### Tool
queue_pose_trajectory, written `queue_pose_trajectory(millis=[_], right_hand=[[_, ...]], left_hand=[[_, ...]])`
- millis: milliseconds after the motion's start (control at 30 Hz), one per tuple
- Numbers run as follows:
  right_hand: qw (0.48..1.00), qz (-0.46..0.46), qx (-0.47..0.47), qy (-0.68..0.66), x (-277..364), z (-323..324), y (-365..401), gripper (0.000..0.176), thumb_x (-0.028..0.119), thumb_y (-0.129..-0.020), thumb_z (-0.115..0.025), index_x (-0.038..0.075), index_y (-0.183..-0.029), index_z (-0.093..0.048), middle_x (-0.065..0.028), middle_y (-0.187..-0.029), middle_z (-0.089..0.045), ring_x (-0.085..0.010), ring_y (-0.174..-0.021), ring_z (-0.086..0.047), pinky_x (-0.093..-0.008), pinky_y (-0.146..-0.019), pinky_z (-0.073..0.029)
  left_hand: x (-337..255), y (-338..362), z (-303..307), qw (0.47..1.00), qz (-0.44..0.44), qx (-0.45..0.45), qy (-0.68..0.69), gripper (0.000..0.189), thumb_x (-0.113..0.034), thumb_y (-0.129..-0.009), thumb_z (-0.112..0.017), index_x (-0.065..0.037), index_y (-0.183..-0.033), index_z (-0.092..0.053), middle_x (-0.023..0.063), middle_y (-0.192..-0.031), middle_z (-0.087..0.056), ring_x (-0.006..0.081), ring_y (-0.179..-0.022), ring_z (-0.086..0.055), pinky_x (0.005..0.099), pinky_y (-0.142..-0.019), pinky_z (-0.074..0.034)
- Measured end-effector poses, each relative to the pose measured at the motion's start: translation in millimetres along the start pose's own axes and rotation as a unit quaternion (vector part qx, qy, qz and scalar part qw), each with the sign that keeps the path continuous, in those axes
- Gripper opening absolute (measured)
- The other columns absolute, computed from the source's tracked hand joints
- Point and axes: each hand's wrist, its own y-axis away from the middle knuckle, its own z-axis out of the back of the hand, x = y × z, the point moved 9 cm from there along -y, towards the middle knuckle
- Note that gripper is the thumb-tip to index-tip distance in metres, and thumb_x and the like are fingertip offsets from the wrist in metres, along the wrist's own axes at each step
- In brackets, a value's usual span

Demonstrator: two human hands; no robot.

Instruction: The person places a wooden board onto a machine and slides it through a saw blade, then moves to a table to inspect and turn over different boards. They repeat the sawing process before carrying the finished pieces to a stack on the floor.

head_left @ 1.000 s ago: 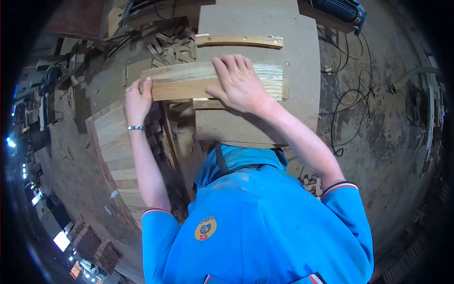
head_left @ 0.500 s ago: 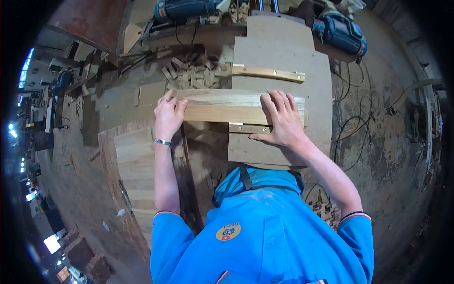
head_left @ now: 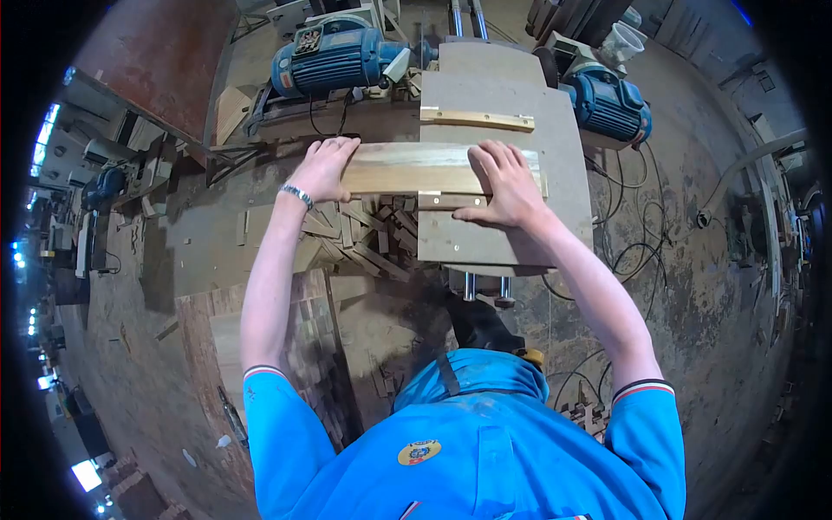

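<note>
A flat wooden board (head_left: 403, 169) lies crosswise on a sliding table (head_left: 559, 182), its left part jutting past the table's edge. My left hand (head_left: 322, 171) is closed around the overhanging end, thumb at the near edge and fingers over the far side. Toward the other end, my right hand (head_left: 513, 186) grips the board with bent fingers on top, its thumb resting by the near wooden strip (head_left: 447, 202). This screwed-down strip runs along the board's near edge. Another screwed strip (head_left: 481, 120) sits farther up the table, apart from the board.
A blue motor (head_left: 342, 61) stands beyond my left hand, and a second motor (head_left: 611, 108) right of the table. Wood offcuts (head_left: 377, 238) are heaped below the overhang. Black cables (head_left: 641, 247) loop across the floor at right. A wooden panel (head_left: 230, 334) is at lower left.
The sliding table, board and both hands have moved forward, away from my body, nearer the motors. Metal rails now show under the table's near edge. My left arm is straighter.
</note>
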Motion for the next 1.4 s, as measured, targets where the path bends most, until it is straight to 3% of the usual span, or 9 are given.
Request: queue_pose_trajectory(millis=[233,500,600,733,967,1200,1300,1333,1400], right_hand=[[1.000,0.000,-0.017,-0.003,-68,-15,-84,0.113,0.075,-0.061,-0.078,0.002,-0.141,-0.046,-0.0200,-0.141,-0.048,-0.0365,-0.136,-0.043,-0.0500,-0.119,-0.028],[0.999,0.001,-0.031,0.024,-150,-39,-180,0.115,0.080,-0.060,-0.076,0.003,-0.142,-0.047,-0.0196,-0.143,-0.049,-0.0358,-0.138,-0.042,-0.0495,-0.119,-0.029],[0.999,-0.004,0.001,0.035,-178,-46,-217,0.121,0.085,-0.062,-0.071,0.004,-0.147,-0.042,-0.0228,-0.148,-0.045,-0.0377,-0.142,-0.039,-0.0509,-0.121,-0.026],[0.999,-0.002,-0.028,0.034,-210,-54,-255,0.117,0.082,-0.059,-0.075,0.007,-0.144,-0.047,-0.0173,-0.144,-0.050,-0.0339,-0.140,-0.041,-0.0485,-0.120,-0.028],[0.999,-0.006,0.003,0.050,-246,-65,-300,0.123,0.087,-0.061,-0.070,0.006,-0.148,-0.041,-0.0215,-0.149,-0.045,-0.0377,-0.144,-0.037,-0.0508,-0.122,-0.026],[1.000,-0.008,-0.004,0.021,-268,-68,-327,0.122,0.084,-0.061,-0.073,0.005,-0.148,-0.042,-0.0223,-0.147,-0.048,-0.0369,-0.144,-0.038,-0.0499,-0.122,-0.026],[0.999,-0.029,-0.008,0.023,-276,-66,-335,0.119,0.080,-0.062,-0.075,0.005,-0.147,-0.044,-0.0225,-0.147,-0.048,-0.0373,-0.143,-0.039,-0.0490,-0.121,-0.027],[0.999,-0.039,0.006,0.022,-276,-67,-341,0.115,0.077,-0.063,-0.077,0.004,-0.146,-0.046,-0.0231,-0.146,-0.049,-0.0376,-0.142,-0.041,-0.0487,-0.120,-0.029],[0.997,-0.073,0.022,0.034,-279,-69,-349,0.121,0.082,-0.059,-0.075,0.003,-0.145,-0.047,-0.0253,-0.146,-0.048,-0.0392,-0.142,-0.040,-0.0487,-0.120,-0.030]], left_hand=[[46,-106,19,1.000,0.004,0.014,-0.026,0.109,-0.023,-0.050,-0.091,-0.010,-0.146,-0.043,0.0105,-0.138,-0.053,0.0301,-0.130,-0.050,0.0462,-0.105,-0.041],[104,-223,43,0.999,0.037,0.027,-0.026,0.108,-0.019,-0.050,-0.091,-0.015,-0.147,-0.044,0.0090,-0.139,-0.054,0.0300,-0.132,-0.050,0.0499,-0.105,-0.041],[119,-262,54,0.998,0.043,0.049,-0.024,0.107,-0.018,-0.050,-0.091,-0.014,-0.146,-0.045,0.0099,-0.139,-0.055,0.0307,-0.132,-0.051,0.0480,-0.107,-0.041],[140,-307,64,0.999,0.030,0.024,0.003,0.102,-0.016,-0.051,-0.091,-0.010,-0.143,-0.047,0.0121,-0.138,-0.057,0.0318,-0.131,-0.053,0.0419,-0.110,-0.043],[172,-364,68,0.998,0.020,0.023,0.054,0.099,-0.011,-0.051,-0.089,-0.008,-0.141,-0.049,0.0138,-0.134,-0.060,0.0290,-0.127,-0.056,0.0385,-0.110,-0.046],[181,-364,89,0.996,0.075,-0.023,0.045,0.099,-0.011,-0.051,-0.089,-0.009,-0.142,-0.049,0.0135,-0.135,-0.060,0.0276,-0.129,-0.056,0.0365,-0.111,-0.045],[162,-307,114,0.992,0.100,-0.067,0.045,0.091,-0.028,-0.051,-0.093,-0.006,-0.134,-0.059,0.0153,-0.131,-0.064,0.0294,-0.123,-0.060,0.0380,-0.108,-0.047],[162,-289,115,0.987,0.061,-0.115,0.090,0.092,-0.037,-0.054,-0.092,-0.004,-0.133,-0.060,0.0170,-0.128,-0.065,0.0294,-0.120,-0.062,0.0378,-0.106,-0.048],[176,-236,95,0.965,0.126,-0.110,0.201,0.093,-0.044,-0.064,-0.090,-0.001,-0.139,-0.056,0.0164,-0.130,-0.065,0.0261,-0.120,-0.062,0.0366,-0.104,-0.047]])
